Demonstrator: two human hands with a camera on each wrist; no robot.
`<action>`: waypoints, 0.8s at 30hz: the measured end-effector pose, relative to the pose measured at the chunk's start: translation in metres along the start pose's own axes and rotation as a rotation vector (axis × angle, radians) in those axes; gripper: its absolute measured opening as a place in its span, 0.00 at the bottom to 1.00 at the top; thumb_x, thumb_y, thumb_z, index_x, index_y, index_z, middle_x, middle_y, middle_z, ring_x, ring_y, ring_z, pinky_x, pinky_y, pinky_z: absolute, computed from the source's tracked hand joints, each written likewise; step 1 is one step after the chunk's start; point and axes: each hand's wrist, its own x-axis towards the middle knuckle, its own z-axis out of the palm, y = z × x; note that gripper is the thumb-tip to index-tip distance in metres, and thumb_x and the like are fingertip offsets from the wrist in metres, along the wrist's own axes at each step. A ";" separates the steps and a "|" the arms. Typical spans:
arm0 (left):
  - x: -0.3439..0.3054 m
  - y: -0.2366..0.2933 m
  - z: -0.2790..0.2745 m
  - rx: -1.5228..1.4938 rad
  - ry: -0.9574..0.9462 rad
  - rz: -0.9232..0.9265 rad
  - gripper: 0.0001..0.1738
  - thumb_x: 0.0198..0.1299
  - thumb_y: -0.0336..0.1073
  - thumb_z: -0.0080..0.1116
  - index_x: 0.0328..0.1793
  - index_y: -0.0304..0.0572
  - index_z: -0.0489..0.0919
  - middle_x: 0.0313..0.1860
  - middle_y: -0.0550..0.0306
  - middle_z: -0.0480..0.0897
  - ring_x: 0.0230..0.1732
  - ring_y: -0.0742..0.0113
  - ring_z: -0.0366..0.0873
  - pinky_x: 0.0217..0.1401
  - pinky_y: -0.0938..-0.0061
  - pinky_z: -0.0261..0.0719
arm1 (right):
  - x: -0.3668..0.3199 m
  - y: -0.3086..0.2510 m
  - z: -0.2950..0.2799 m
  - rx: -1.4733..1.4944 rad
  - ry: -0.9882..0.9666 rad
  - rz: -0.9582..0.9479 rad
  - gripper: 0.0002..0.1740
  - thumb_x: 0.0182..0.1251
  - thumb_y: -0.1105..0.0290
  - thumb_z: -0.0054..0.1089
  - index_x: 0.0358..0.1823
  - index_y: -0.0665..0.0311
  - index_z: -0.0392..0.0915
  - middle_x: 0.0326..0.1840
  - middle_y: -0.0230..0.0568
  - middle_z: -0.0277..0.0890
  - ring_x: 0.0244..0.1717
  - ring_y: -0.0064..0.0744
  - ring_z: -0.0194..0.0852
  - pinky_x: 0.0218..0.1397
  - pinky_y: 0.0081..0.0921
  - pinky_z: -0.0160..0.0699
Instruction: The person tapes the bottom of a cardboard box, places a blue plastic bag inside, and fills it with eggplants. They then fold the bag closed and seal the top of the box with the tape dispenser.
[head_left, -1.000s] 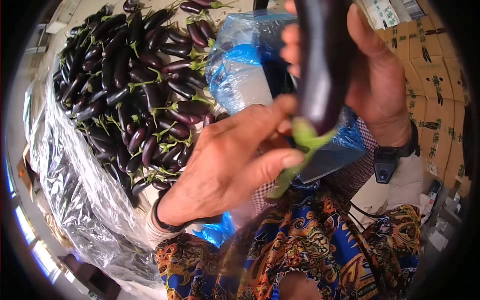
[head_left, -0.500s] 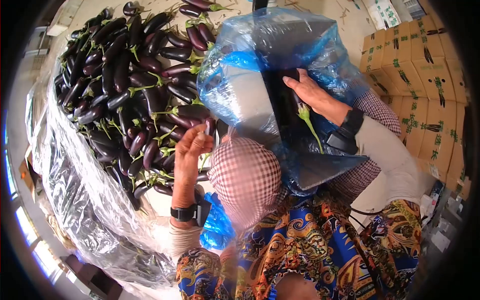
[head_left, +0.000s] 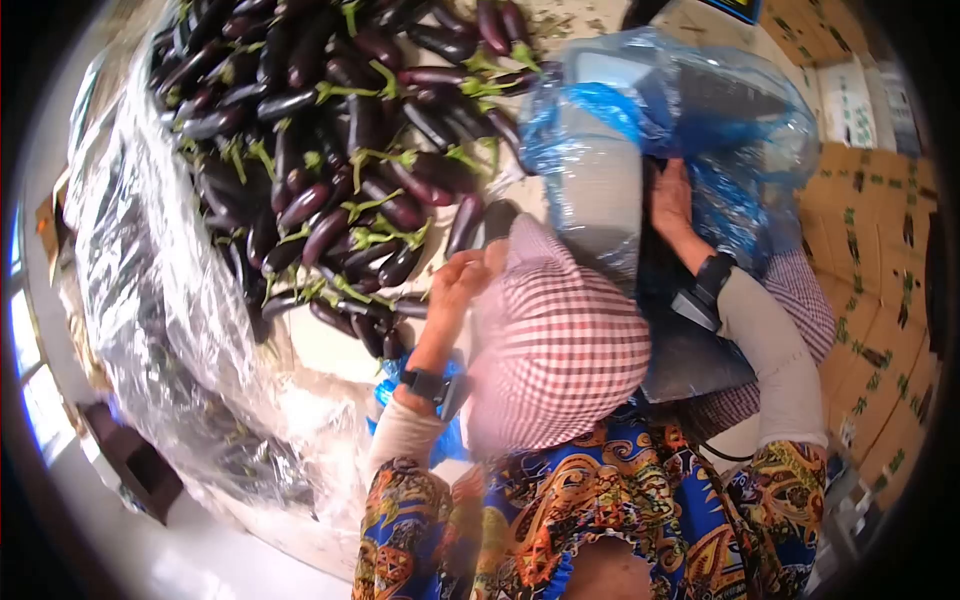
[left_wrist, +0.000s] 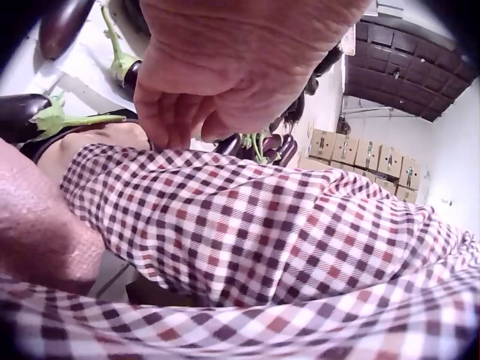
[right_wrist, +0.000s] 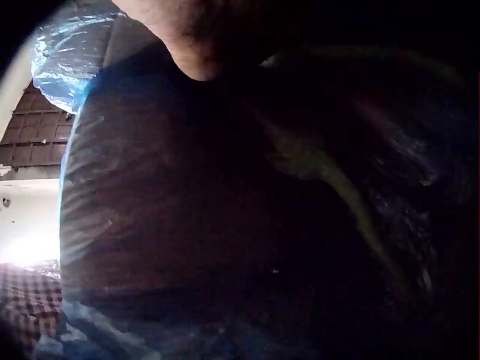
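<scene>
In the head view, my right hand reaches down into an open container lined with a blue plastic bag. Its fingertips are hidden inside, and I cannot tell what they hold. The right wrist view is very dark there, showing a green eggplant stem beside the hand. My left hand is beside a lower leg in checkered cloth. Up close in the left wrist view, the bent fingers reach the cloth's upper edge near bare skin. No eggplant shows in them.
A large pile of eggplants covers the surface at the left and back. Clear plastic sheeting lies along its left side. Printed cardboard boxes stand at the right. A scrap of blue plastic sits below the left forearm.
The hands first handled an eggplant together close to the camera. The right hand then put it down into the container, and the left moved toward the checkered leg. The head view has turned left.
</scene>
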 end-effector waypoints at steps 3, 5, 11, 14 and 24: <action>0.010 -0.028 0.006 -0.063 0.020 0.004 0.14 0.67 0.30 0.53 0.55 0.32 0.77 0.39 0.58 0.83 0.39 0.72 0.79 0.44 0.79 0.77 | 0.004 0.002 -0.010 -0.001 -0.160 0.079 0.26 0.72 0.66 0.49 0.67 0.68 0.57 0.55 0.71 0.68 0.57 0.71 0.66 0.59 0.54 0.67; -0.001 -0.021 0.010 -0.014 0.025 0.009 0.14 0.69 0.35 0.53 0.54 0.34 0.80 0.41 0.65 0.82 0.43 0.77 0.74 0.51 0.80 0.72 | 0.009 -0.001 -0.020 0.021 -0.224 0.109 0.29 0.71 0.66 0.49 0.69 0.69 0.55 0.61 0.69 0.65 0.62 0.68 0.63 0.64 0.50 0.64; -0.040 -0.026 -0.027 -0.130 0.163 -0.063 0.18 0.68 0.38 0.50 0.56 0.31 0.77 0.39 0.61 0.82 0.40 0.73 0.76 0.47 0.76 0.74 | -0.009 0.041 -0.028 0.179 -0.364 0.060 0.38 0.70 0.61 0.54 0.75 0.73 0.51 0.76 0.59 0.55 0.77 0.51 0.51 0.78 0.36 0.50; -0.046 -0.066 -0.059 -0.129 0.276 -0.008 0.17 0.67 0.37 0.51 0.55 0.32 0.78 0.37 0.61 0.83 0.38 0.74 0.77 0.45 0.77 0.74 | 0.006 0.048 -0.031 0.200 -0.502 0.059 0.40 0.70 0.61 0.53 0.76 0.73 0.47 0.78 0.59 0.50 0.78 0.52 0.48 0.80 0.36 0.46; -0.066 -0.085 -0.161 -0.173 0.845 0.219 0.10 0.65 0.29 0.52 0.49 0.36 0.80 0.35 0.61 0.81 0.34 0.77 0.76 0.37 0.82 0.74 | 0.004 0.025 -0.058 0.371 -0.690 0.281 0.46 0.71 0.53 0.54 0.79 0.70 0.41 0.80 0.56 0.48 0.78 0.48 0.49 0.77 0.36 0.51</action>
